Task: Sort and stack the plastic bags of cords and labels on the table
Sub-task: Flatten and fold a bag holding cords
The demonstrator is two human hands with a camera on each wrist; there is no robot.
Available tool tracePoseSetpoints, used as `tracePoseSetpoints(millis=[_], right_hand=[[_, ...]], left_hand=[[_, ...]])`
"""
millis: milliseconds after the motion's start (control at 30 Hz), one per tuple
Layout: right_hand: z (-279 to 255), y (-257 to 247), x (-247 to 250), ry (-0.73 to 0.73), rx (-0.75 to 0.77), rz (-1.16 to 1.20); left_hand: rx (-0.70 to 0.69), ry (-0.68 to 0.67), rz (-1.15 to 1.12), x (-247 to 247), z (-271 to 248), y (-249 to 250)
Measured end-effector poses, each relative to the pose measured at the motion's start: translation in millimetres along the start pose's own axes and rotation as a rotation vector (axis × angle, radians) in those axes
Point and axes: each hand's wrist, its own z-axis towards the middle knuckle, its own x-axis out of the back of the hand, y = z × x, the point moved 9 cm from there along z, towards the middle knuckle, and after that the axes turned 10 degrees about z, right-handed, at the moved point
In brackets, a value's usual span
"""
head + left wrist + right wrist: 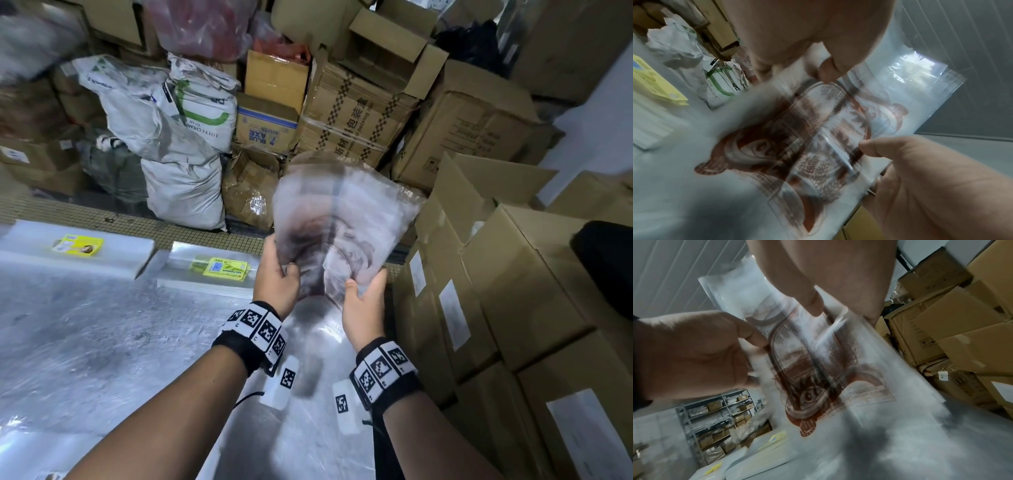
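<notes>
Both hands hold up a sheaf of clear plastic bags printed with a brown design, above the far right part of the metal table. My left hand pinches the sheaf's lower left edge, thumb on the near side. My right hand grips its lower right edge. The bags are blurred. The left wrist view shows the brown print between my left thumb and my right hand. Two flat stacks of clear bags, each topped by a yellow label, lie along the table's far edge.
Stacked cardboard boxes stand close against the table's right side. White sacks and more boxes are piled behind the table. Metal shelves with boxes show in the right wrist view.
</notes>
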Motion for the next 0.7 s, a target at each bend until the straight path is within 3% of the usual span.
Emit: tracePoseSetpoints(millis=[200,300,400,533,600,700], right_hand=[[8.0,-7.8,6.8,-0.002,-0.018,-0.075],[16.5,-15.7,17.4,-0.038,-0.006,-0.171],[10.1,5.8,27.9,-0.112,-0.149,-0.205],[-34.0,93.7,37.5,-0.216,-0.440,-0.184],[-59.5,132.4,40.7,-0.247,-0.545,-0.203],[-82.8,153.6,46.4,-0.241,-0.585,-0.232]], left_hand=[[0.000,-0.091,0.109,-2.2,8.2,8.3],[0.035,-0.206,0.113,-4.7,16.1,4.6],[0.255,-0.307,-0.041,-9.5,9.0,-35.3],[0.620,-0.380,-0.194,-22.1,-61.1,-103.6],[0.695,-0.378,-0.181,-22.2,-101.1,-121.0],[0.694,-0.332,-0.114,-20.2,-138.0,-134.0]])
